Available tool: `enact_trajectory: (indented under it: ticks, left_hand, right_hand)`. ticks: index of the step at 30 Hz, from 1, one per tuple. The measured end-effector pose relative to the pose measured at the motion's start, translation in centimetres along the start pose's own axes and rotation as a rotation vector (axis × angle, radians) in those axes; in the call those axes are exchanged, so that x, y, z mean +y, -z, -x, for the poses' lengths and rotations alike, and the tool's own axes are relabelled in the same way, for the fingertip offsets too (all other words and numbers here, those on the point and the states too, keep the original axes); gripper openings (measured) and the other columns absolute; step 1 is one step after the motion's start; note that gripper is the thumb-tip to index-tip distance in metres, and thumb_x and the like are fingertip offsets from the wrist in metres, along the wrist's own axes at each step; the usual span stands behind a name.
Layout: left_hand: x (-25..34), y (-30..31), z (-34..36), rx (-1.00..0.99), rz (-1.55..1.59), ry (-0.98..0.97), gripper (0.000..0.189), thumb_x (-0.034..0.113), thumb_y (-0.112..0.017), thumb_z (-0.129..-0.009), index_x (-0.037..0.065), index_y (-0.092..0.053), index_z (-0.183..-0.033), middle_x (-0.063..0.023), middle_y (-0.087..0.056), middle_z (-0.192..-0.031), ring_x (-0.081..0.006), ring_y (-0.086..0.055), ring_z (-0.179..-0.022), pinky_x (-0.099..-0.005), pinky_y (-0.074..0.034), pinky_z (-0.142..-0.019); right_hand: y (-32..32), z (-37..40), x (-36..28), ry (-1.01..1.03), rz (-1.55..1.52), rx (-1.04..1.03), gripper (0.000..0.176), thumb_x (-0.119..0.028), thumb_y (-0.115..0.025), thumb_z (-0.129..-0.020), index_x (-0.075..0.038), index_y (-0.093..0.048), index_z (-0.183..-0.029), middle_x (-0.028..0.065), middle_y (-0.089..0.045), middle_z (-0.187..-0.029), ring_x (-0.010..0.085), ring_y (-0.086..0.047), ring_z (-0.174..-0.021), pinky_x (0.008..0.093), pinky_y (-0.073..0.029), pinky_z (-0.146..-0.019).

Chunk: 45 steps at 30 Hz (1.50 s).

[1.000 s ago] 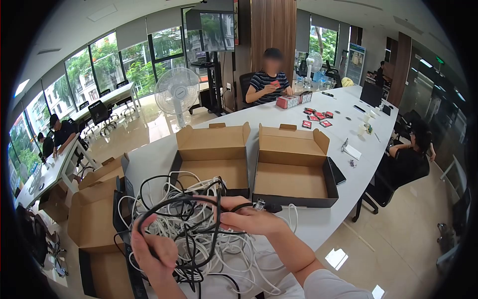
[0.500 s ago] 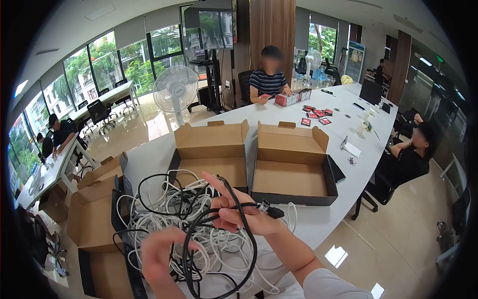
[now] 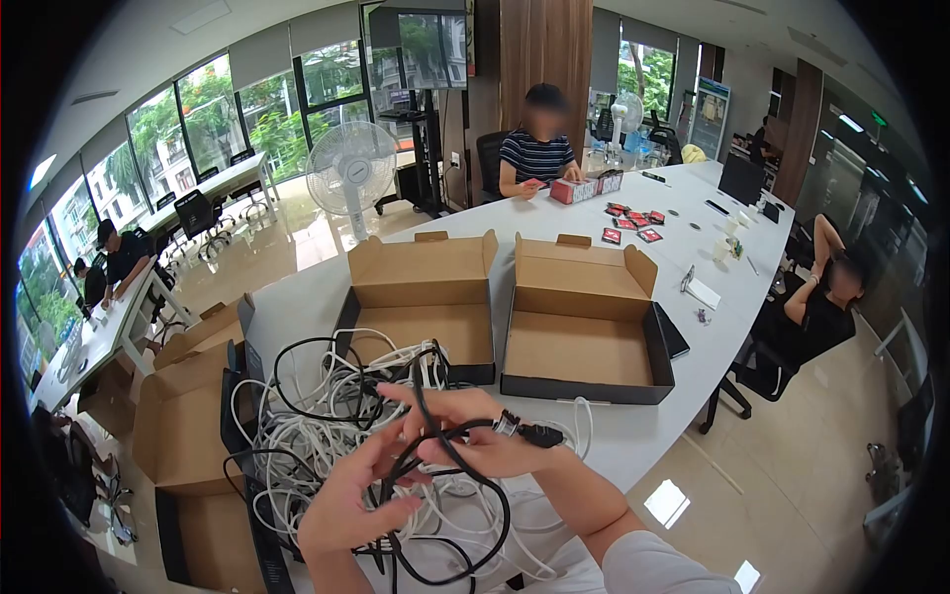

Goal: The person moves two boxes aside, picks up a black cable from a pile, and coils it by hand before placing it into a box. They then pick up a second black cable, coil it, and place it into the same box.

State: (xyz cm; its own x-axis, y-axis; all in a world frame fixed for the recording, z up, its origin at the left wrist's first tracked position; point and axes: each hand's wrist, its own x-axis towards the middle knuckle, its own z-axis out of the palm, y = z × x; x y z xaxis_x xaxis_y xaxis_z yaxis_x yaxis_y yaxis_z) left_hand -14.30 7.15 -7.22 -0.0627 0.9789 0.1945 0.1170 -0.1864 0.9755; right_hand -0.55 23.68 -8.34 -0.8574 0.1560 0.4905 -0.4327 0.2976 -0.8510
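Observation:
A black cable (image 3: 507,515) hangs in loose loops from my right hand (image 3: 475,436), with its plug (image 3: 539,436) lying against the wrist side. The right thumb and fingers close around the cable. My left hand (image 3: 361,495) is at the left side of the loops, its thumb and fingers apart and curved around them; whether it touches the cable is unclear. Beneath both hands lies a tangled heap of white and black cables (image 3: 287,426) on the white table.
Two open cardboard boxes (image 3: 421,332) (image 3: 584,346) stand beyond the heap. More open boxes (image 3: 203,416) are at the left. A person (image 3: 534,153) sits across the table near red packets (image 3: 633,223); another person (image 3: 821,297) sits at the right.
My left hand has moved up and right to the cable loops, its fingers spreading. My right hand has shifted slightly on the cable. The person at the right has raised their arms.

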Motion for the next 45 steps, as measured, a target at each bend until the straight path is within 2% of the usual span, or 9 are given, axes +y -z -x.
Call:
enact_trajectory:
  ticks: [4, 8, 11, 18, 21, 31, 37, 40, 45]
  left_hand:
    - [-0.7, 1.0, 0.4, 0.137, 0.077, 0.078, 0.040, 0.000, -0.053, -0.087, -0.006, -0.049, -0.126, -0.0061, -0.060, -0.078, -0.0103, -0.057, -0.064, -0.0225, -0.047, -0.062]
    - [-0.4, 1.1, 0.8, 0.323, 0.203, -0.050, 0.036, 0.003, -0.051, -0.090, -0.005, -0.050, -0.125, -0.0051, -0.056, -0.070, -0.0101, -0.052, -0.052, -0.0230, -0.044, -0.049]
    - [0.4, 1.6, 1.1, 0.343, 0.146, -0.020, 0.036, 0.005, -0.052, -0.091, -0.004, -0.050, -0.126, -0.0054, -0.055, -0.067, -0.0111, -0.051, -0.048, -0.0227, -0.043, -0.046]
    - [0.0, 2.5, 0.3, 0.587, 0.134, -0.113, 0.039, 0.009, -0.053, -0.093, -0.003, -0.048, -0.130, -0.0054, -0.057, -0.067, -0.0075, -0.046, -0.042, -0.0187, -0.038, -0.038]
    - [0.0, 2.6, 0.1, 0.674, 0.144, -0.186, 0.041, 0.010, -0.053, -0.094, -0.002, -0.046, -0.132, -0.0054, -0.058, -0.069, -0.0053, -0.045, -0.041, -0.0169, -0.035, -0.036]
    - [0.3, 2.3, 0.6, 0.877, 0.363, -0.490, 0.049, 0.016, -0.050, -0.098, 0.000, -0.034, -0.141, -0.0053, -0.060, -0.085, 0.0005, -0.037, -0.043, -0.0140, -0.031, -0.035]
    - [0.5, 2.5, 1.3, 0.647, 0.438, -0.414, 0.053, 0.021, -0.054, -0.097, -0.005, -0.036, -0.138, -0.0086, -0.063, -0.086, 0.0006, -0.037, -0.041, -0.0137, -0.028, -0.033]
    - [0.2, 2.3, 1.9, 0.448, 0.293, -0.303, 0.051, 0.022, -0.057, -0.095, -0.007, -0.042, -0.133, -0.0129, -0.065, -0.082, -0.0025, -0.043, -0.038, -0.0151, -0.030, -0.032]
    - [-0.3, 1.5, 2.2, 0.138, 0.114, -0.093, 0.044, 0.009, -0.058, -0.091, -0.007, -0.047, -0.131, -0.0207, -0.068, -0.083, -0.0097, -0.055, -0.045, -0.0185, -0.042, -0.041]
  right_hand:
    - [0.4, 0.0, -0.1, -0.091, -0.086, 0.039, 0.070, -0.045, -0.057, -0.091, -0.002, -0.036, -0.142, 0.0094, -0.060, -0.102, 0.0160, -0.056, -0.096, 0.0298, -0.044, -0.084]
    - [0.6, 0.0, 0.5, -0.015, -0.156, 0.137, 0.078, -0.057, -0.049, -0.091, -0.004, -0.030, -0.146, 0.0116, -0.055, -0.117, 0.0170, -0.053, -0.100, 0.0299, -0.042, -0.085]
    - [1.0, 0.2, -0.3, -0.023, -0.096, 0.143, 0.062, -0.035, -0.052, -0.097, -0.007, -0.029, -0.147, 0.0108, -0.052, -0.119, 0.0172, -0.049, -0.107, 0.0291, -0.043, -0.088]
    - [1.6, -0.1, 0.1, 0.157, -0.342, 0.156, 0.069, -0.032, -0.059, -0.093, -0.004, -0.026, -0.147, 0.0095, -0.046, -0.134, 0.0173, -0.045, -0.119, 0.0325, -0.034, -0.103]
    - [2.1, 0.2, -0.4, -0.051, -0.199, 0.200, 0.086, -0.055, -0.061, -0.086, 0.000, -0.031, -0.144, 0.0112, -0.048, -0.132, 0.0207, -0.048, -0.119, 0.0344, -0.037, -0.099]
    - [2.3, 0.1, 0.2, -0.006, -0.236, 0.319, 0.053, -0.036, -0.054, -0.094, -0.001, -0.045, -0.133, 0.0093, -0.056, -0.121, 0.0159, -0.056, -0.102, 0.0275, -0.042, -0.083]
    - [2.9, 1.5, -1.9, -0.290, 0.322, 0.208, 0.012, -0.007, -0.058, -0.088, -0.001, -0.062, -0.098, 0.0047, -0.066, -0.090, 0.0115, -0.058, -0.077, 0.0248, -0.043, -0.063]
    - [2.2, 1.8, -2.7, -0.113, 0.356, 0.530, 0.014, -0.008, -0.060, -0.087, -0.002, -0.062, -0.100, 0.0040, -0.066, -0.086, 0.0114, -0.058, -0.076, 0.0257, -0.044, -0.066]
    - [1.1, 2.2, -4.4, 0.163, 0.402, 0.406, 0.039, -0.020, -0.066, -0.086, -0.002, -0.056, -0.119, 0.0128, -0.064, -0.104, 0.0241, -0.060, -0.094, 0.0341, -0.045, -0.084]
